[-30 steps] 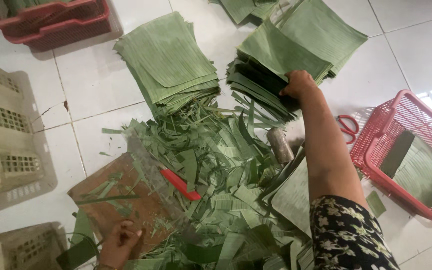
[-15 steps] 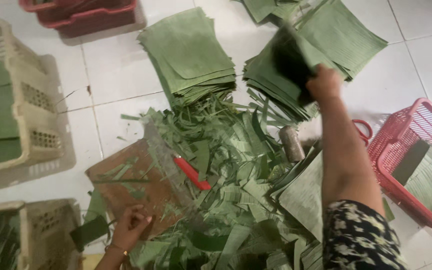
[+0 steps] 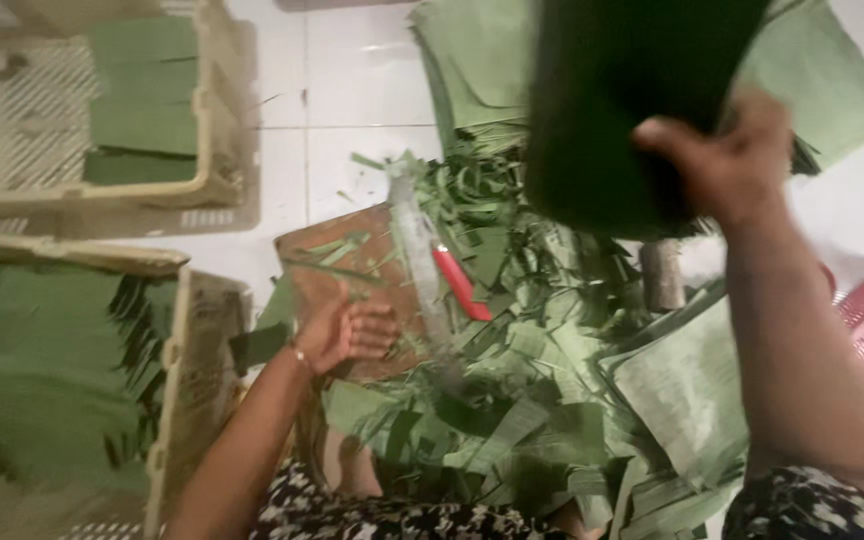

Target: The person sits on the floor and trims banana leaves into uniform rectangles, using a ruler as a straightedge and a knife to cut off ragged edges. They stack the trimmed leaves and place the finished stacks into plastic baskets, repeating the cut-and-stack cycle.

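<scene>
1. The right hand [image 3: 727, 160] grips a dark green leaf stack [image 3: 632, 100], lifted above the trimmings.
2. The left hand [image 3: 347, 330], open-palmed, rests on the brown board [image 3: 352, 260], steadying it beside the red-handled knife [image 3: 460, 283].

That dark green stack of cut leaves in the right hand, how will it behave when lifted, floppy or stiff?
Probably floppy: the stack of cut leaves hangs from the right hand, pinched at its lower edge. Likely light for its size, since that one grip carries it. The sheets may slide apart, judging by the loose leaf trimmings scattered over the floor.
</scene>
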### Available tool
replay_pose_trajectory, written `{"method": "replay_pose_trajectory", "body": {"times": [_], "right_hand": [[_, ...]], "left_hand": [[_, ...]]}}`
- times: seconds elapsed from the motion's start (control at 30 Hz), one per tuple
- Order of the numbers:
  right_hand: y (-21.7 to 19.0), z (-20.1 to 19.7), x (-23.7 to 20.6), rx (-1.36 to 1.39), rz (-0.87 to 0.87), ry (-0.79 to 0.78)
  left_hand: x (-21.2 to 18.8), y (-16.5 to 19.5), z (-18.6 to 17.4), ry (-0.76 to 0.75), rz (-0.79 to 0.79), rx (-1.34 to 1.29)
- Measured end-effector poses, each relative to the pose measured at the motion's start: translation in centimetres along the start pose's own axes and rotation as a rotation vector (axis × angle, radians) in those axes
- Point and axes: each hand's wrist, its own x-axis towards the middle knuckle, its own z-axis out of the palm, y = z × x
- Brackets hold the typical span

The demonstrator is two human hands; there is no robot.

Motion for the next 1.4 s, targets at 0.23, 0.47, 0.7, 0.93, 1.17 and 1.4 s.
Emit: {"method": "replay_pose_trajectory", "body": {"times": [0.23, 0.47, 0.7, 0.93, 1.17, 1.4], "right_hand": [[1.7, 22.0, -6.7, -0.830, -0.993, -0.197], [5.2, 29.1, -19.1, -0.533, -0.440, -0.360], [5.9, 29.9, -28.2, -0.454, 0.348, -0.137], [7.9, 24.7, -25.0, -0.448, 0.570, -0.049], [6.2, 22.7, -20.6, -0.446, 0.318, 0.068], [4.2, 28.4, -17.3, 0.227, 0.714, -0.409]], "left_hand": [[-3.7, 2.2, -3.8, 0.164, 0.135, -0.300], [-4.0, -1.2, -6.6, 0.270, 0.248, -0.108], [-1.4, -1.5, -5.0, 0.529, 0.226, 0.398], [-2.2, -6.4, -4.1, 0.580, 0.384, 0.029], [-2.3, -6.7, -4.1, 0.456, 0.393, 0.177], [-4.8, -4.7, -3.4, 0.246, 0.388, -0.036]]}}
